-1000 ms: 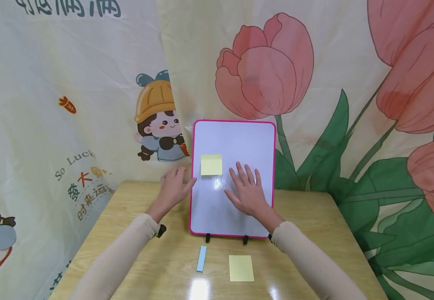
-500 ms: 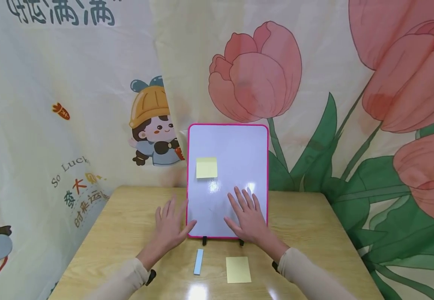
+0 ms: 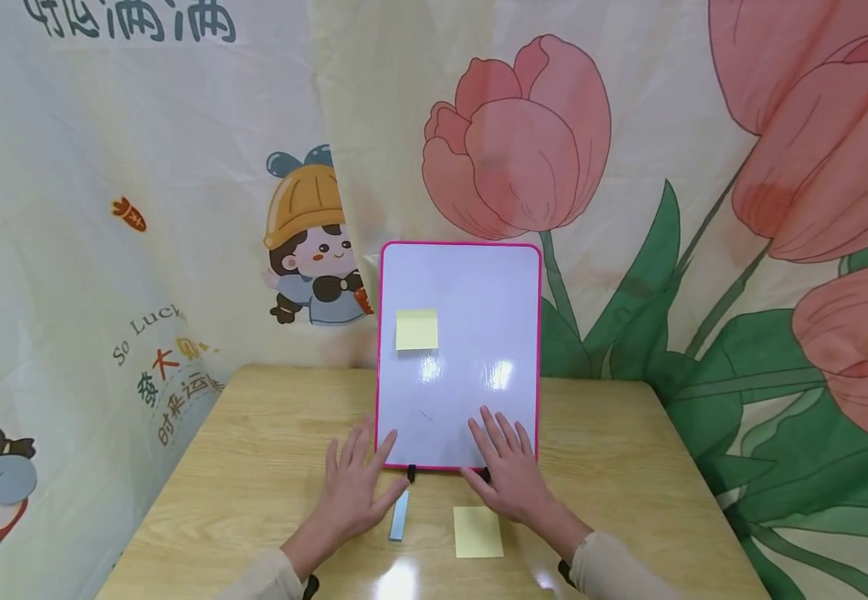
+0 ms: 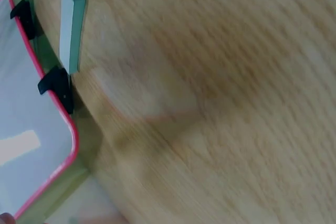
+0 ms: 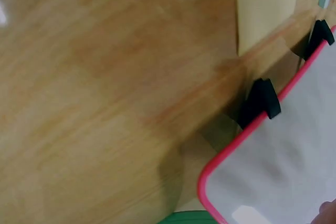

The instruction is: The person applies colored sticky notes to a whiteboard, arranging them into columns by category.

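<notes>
A pink-edged whiteboard (image 3: 460,333) stands upright on a stand with black feet, seen in the head view. One yellow sticky note (image 3: 416,331) is stuck on its left half. My left hand (image 3: 351,487), fingers spread and straight, is in front of the board's lower left corner and holds nothing. My right hand (image 3: 512,473) has its fingers extended too, overlapping the lower right of the board, with nothing in it. On the table between the hands lie a pad of yellow sticky notes (image 3: 478,532) and a slim light-blue block (image 3: 399,517).
The wooden table (image 3: 614,483) ends at a hanging cloth (image 3: 396,100) printed with tulips and a cartoon figure. Black stand clips (image 5: 260,103) hold the board's bottom edge in the right wrist view.
Both hands have come down from the board toward its bottom edge, staying spread. The sticky note on the board, the pad and the blue block have stayed in place.
</notes>
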`<control>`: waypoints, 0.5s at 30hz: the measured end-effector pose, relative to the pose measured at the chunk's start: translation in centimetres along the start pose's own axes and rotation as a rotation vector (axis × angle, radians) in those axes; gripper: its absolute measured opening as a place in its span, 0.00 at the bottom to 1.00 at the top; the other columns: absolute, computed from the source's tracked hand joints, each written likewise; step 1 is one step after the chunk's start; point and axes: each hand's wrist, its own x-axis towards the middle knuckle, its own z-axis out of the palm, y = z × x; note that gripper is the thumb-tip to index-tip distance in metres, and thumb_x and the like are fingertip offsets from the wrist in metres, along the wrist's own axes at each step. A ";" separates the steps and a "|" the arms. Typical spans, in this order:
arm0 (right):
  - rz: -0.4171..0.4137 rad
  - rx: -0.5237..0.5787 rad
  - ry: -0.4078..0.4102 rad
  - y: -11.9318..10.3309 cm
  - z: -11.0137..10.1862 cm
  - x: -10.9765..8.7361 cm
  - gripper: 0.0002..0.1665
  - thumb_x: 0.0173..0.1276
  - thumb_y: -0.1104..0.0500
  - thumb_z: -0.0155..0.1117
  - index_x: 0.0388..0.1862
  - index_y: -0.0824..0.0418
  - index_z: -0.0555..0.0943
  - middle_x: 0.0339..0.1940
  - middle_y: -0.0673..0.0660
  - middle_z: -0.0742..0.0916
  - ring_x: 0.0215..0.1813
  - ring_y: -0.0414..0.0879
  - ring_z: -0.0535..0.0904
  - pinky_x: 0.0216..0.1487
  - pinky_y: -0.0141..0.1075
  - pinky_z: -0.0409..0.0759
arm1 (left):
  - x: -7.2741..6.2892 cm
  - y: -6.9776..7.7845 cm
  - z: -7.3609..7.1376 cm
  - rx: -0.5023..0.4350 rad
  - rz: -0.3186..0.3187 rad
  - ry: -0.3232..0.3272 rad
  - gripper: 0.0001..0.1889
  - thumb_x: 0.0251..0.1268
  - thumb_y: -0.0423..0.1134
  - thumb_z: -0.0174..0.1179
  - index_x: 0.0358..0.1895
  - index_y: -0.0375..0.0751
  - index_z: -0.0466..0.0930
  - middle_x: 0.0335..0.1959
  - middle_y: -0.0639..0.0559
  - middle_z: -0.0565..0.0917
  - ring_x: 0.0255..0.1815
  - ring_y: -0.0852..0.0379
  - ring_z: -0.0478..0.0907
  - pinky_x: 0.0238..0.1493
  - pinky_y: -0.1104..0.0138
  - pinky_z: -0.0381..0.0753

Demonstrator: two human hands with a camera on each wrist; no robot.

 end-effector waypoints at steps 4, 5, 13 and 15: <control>-0.029 0.018 0.039 0.0 0.8 -1.4 0.45 0.73 0.33 0.47 0.80 0.54 0.56 0.81 0.60 0.61 0.78 0.63 0.58 0.72 0.64 0.54 | -0.7 1.1 0.5 0.001 0.045 0.009 0.39 0.66 0.67 0.52 0.77 0.56 0.60 0.78 0.35 0.57 0.76 0.36 0.56 0.67 0.31 0.49; -0.041 0.023 0.050 -0.1 1.0 -1.8 0.45 0.73 0.32 0.46 0.80 0.55 0.57 0.80 0.60 0.61 0.78 0.63 0.58 0.72 0.64 0.55 | -0.9 1.3 0.7 0.009 0.063 0.016 0.39 0.65 0.67 0.52 0.76 0.56 0.61 0.78 0.36 0.57 0.76 0.36 0.57 0.67 0.31 0.50; -0.099 0.003 0.066 -0.5 1.9 -4.0 0.45 0.72 0.33 0.49 0.79 0.57 0.59 0.79 0.61 0.63 0.77 0.63 0.61 0.69 0.64 0.61 | -2.9 3.2 2.0 0.034 0.215 0.018 0.39 0.68 0.70 0.45 0.76 0.54 0.62 0.78 0.37 0.58 0.72 0.34 0.63 0.64 0.32 0.54; -0.100 0.000 0.064 -0.6 2.1 -4.4 0.45 0.71 0.33 0.50 0.79 0.57 0.59 0.80 0.62 0.62 0.77 0.63 0.61 0.69 0.64 0.61 | -3.3 3.5 2.1 0.036 0.249 0.014 0.38 0.68 0.70 0.45 0.76 0.55 0.60 0.78 0.38 0.57 0.73 0.35 0.62 0.64 0.32 0.54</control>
